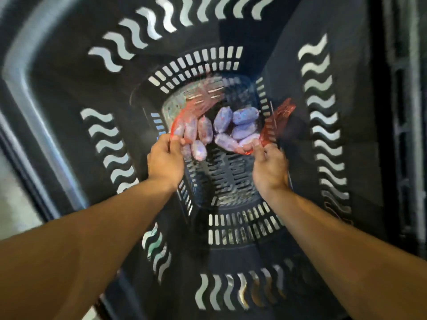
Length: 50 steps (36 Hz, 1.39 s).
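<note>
Now our fingers (256, 145) pinch the red net bag (276, 121) open, left hand (165, 155) and right hand (269, 166), purple packets (233, 128) inside, deep in the black basket (284, 65); let's keep both edges taut, level.

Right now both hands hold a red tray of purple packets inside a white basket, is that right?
Not quite: the basket is black, not white. The head view shows the left hand and right hand holding the red tray of purple packets inside it.

A red net bag (276, 121), stretched wide open, holds purple sausage-shaped packets (241, 128), low in the middle of a black basket (288, 54).
</note>
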{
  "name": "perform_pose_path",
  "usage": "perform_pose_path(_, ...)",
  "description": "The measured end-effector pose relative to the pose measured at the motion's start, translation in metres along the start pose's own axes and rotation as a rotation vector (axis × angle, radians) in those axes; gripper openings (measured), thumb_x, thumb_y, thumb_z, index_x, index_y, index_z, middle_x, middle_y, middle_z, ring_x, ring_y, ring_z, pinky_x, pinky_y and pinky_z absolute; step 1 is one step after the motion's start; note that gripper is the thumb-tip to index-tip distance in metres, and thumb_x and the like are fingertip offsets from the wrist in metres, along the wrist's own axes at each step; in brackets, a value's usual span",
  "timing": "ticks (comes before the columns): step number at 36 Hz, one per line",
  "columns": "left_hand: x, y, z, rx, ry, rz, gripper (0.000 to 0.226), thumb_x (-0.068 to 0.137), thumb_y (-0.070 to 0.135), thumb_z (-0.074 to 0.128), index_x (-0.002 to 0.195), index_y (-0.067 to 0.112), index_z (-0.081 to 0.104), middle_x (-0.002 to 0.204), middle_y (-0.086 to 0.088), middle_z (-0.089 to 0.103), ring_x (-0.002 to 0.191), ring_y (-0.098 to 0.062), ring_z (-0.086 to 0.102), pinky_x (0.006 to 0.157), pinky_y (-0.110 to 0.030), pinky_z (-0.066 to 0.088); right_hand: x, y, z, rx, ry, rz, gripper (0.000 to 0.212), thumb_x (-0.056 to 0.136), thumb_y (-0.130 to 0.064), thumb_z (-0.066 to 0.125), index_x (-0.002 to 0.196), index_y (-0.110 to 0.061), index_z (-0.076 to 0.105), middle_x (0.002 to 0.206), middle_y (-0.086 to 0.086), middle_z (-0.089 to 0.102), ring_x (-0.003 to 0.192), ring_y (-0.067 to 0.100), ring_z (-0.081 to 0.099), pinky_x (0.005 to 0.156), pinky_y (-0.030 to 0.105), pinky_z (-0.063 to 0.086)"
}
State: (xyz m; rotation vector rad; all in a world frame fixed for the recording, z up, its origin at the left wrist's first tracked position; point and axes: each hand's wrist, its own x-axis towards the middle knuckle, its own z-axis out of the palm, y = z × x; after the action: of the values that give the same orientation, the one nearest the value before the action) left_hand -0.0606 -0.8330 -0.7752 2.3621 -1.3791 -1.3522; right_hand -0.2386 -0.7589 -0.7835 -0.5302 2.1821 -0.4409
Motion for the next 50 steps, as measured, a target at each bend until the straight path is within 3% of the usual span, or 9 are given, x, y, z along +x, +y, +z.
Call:
perform_pose_path(8,-0.074,0.033,-0.057,0.016,-0.187,0.006,0.028,0.106,0.021,0.045,0.085,0.007,0.059,0.084,-0.014,0.065,0.080,-0.023,0.055,0.077,-0.039,0.043,-0.074,-0.040,-0.069,-0.029,-0.157,0.212,0.040,0.106,-0.030,0.047,0.101,-0.002,0.075,0.103,0.019,0.074,0.097,0.034,0.068,0.090,0.043,0.053)
perform_pose_path(18,-0.179,0.105,-0.180,-0.055,-0.277,0.140,0.025,0.106,0.024,0.047,0.094,0.011,0.065,0.092,-0.010,0.070,0.089,-0.027,0.063,0.082,-0.035,0.048,-0.230,-0.098,-0.150,0.164,0.016,0.270,0.033,0.103,-0.025,0.053,0.091,-0.005,0.076,0.095,0.019,0.073,0.091,0.036,0.064,0.080,0.039,0.046)
perform_pose_path(22,-0.215,0.140,-0.241,-0.064,-0.319,0.305,0.021,0.105,0.020,0.050,0.096,0.014,0.068,0.090,-0.002,0.071,0.084,-0.017,0.061,0.078,-0.027,0.047,-0.283,-0.149,-0.186,0.315,0.101,0.193,0.039,0.103,-0.019,0.055,0.066,-0.019,0.068,0.072,0.001,0.067,0.076,0.027,0.060,0.067,0.030,0.034)
perform_pose_path(26,-0.258,0.168,-0.308,0.046,-0.347,0.504,0.023,0.104,0.021,0.050,0.106,0.014,0.072,0.097,-0.001,0.075,0.090,-0.013,0.066,0.077,-0.013,0.045,-0.338,-0.197,-0.235,0.438,0.154,0.075,0.034,0.105,-0.020,0.053,0.088,-0.012,0.081,0.085,0.001,0.076,0.078,0.004,0.068,0.078,0.020,0.048)
perform_pose_path(28,-0.284,0.183,-0.342,0.011,-0.349,0.542,0.023,0.104,0.017,0.049,0.109,0.013,0.071,0.102,0.000,0.074,0.093,-0.009,0.065,0.080,-0.012,0.045,-0.373,-0.215,-0.259,0.491,0.207,0.009,0.034,0.106,-0.020,0.052,0.089,-0.014,0.081,0.079,-0.006,0.073,0.069,-0.014,0.063,0.067,0.004,0.042)
perform_pose_path(32,-0.337,0.208,-0.403,-0.085,-0.355,0.554,0.023,0.105,0.014,0.047,0.105,0.008,0.069,0.095,-0.002,0.071,0.083,-0.005,0.056,0.075,-0.015,0.043,-0.454,-0.237,-0.298,0.544,0.293,-0.049,0.038,0.107,-0.023,0.050,0.080,-0.029,0.077,0.067,-0.027,0.070,0.071,-0.022,0.061,0.068,-0.001,0.040)
perform_pose_path(41,-0.430,0.224,-0.475,-0.191,-0.404,0.598,0.031,0.098,0.042,0.048,0.105,0.022,0.070,0.097,0.012,0.075,0.090,0.003,0.068,0.069,-0.008,0.050,-0.609,-0.220,-0.340,0.975,0.515,-0.018,0.038,0.106,-0.037,0.051,0.096,-0.016,0.081,0.099,0.007,0.079,0.100,0.026,0.075,0.089,0.037,0.058)
perform_pose_path(47,-0.485,0.234,-0.480,-0.163,-0.510,0.679,0.026,0.102,0.033,0.050,0.111,0.022,0.071,0.105,0.004,0.075,0.097,-0.011,0.072,0.075,-0.025,0.058,-0.676,-0.182,-0.366,1.143,0.636,0.123,0.038,0.105,-0.028,0.054,0.092,0.000,0.075,0.097,0.026,0.075,0.099,0.044,0.072,0.089,0.046,0.059)
perform_pose_path(50,-0.518,0.240,-0.471,-0.162,-0.601,0.719,0.025,0.103,0.031,0.050,0.109,0.022,0.072,0.108,-0.001,0.076,0.101,-0.018,0.072,0.081,-0.028,0.059,-0.705,-0.163,-0.382,1.218,0.628,0.109,0.037,0.107,-0.025,0.049,0.098,-0.001,0.076,0.101,0.019,0.077,0.096,0.033,0.076,0.077,0.030,0.062)
